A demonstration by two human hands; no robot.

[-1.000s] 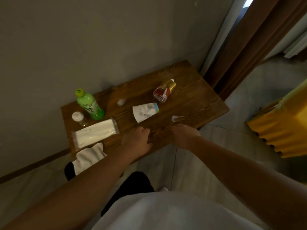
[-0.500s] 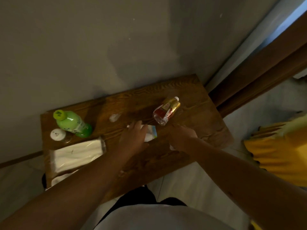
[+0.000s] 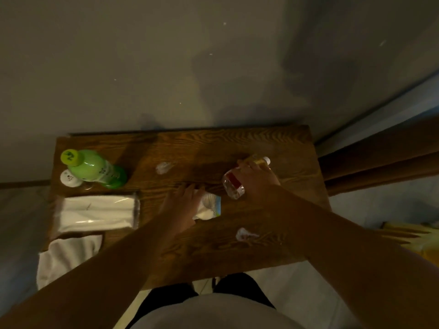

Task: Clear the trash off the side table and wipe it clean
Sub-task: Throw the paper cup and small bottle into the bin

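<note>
Left of the crushed paper cup (image 3: pixel 210 206) stand a green bottle (image 3: pixel 95 168), a tissue pack (image 3: pixel 96 213) and a white cloth (image 3: pixel 67 256) at the wooden surface's (image 3: pixel 273 143) left end. The left hand (image 3: pixel 181 206) lies over the cup, fingers spread, not yet clamped; it looks light and soft (pinch its flattened body). Just right of the cup, the right hand (image 3: pixel 259 178) wraps a small clear bottle (image 3: pixel 234 186), likely light, stiff and slippery. Two white smears mark the wood, against a grey wall.

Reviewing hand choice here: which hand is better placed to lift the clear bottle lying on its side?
Right. The right hand already lies over the clear bottle at the table's right end, while the left hand is on the crumpled paper cup.
</note>
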